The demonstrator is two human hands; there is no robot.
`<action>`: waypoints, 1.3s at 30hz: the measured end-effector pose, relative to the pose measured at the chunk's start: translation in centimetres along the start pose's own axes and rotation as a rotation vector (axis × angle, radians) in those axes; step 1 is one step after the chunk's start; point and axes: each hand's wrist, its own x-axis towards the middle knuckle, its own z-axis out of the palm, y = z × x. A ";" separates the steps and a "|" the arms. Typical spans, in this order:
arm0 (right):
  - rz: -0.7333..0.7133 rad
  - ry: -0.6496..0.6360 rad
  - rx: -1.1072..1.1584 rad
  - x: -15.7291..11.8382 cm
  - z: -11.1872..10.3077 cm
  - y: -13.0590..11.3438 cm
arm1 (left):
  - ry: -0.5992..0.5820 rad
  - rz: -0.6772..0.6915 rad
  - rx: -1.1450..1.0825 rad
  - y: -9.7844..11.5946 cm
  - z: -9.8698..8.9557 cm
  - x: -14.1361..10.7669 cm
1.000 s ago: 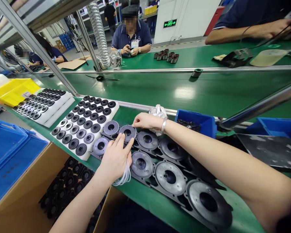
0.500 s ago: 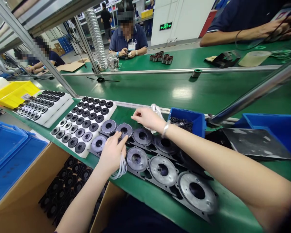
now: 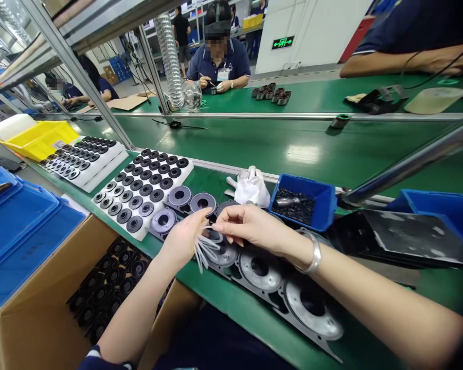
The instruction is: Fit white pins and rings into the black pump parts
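1. Left hand (image 3: 183, 236): curled round white rings (image 3: 205, 252), which fan down and rightward from its fingers.
2. Right hand (image 3: 250, 228): just right of the bunch, thumb and forefinger pinched on a ring's edge.
3. Housings (image 3: 272, 278): beneath, rows slanting near-right to far-left; left hand nearer the far-left end.
4. Blue bin (image 3: 327, 210): beyond.

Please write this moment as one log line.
left hand: holds white loops | right hand: pinches at loops | beneath: round housings | beyond: blue bin

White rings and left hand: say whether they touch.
Touching: the head view shows the white rings held in the left hand, curving out of it.
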 end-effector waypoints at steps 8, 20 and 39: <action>0.069 -0.203 0.049 -1.8 -1.0 1.3 | -0.038 0.204 0.067 0.8 0.6 -2.2; 0.061 -0.257 0.201 -3.1 -0.2 0.3 | -0.078 0.189 0.133 3.1 -0.9 -1.9; 0.053 0.079 0.327 -2.2 -1.3 1.3 | 0.054 0.254 -0.070 1.2 -0.5 -2.2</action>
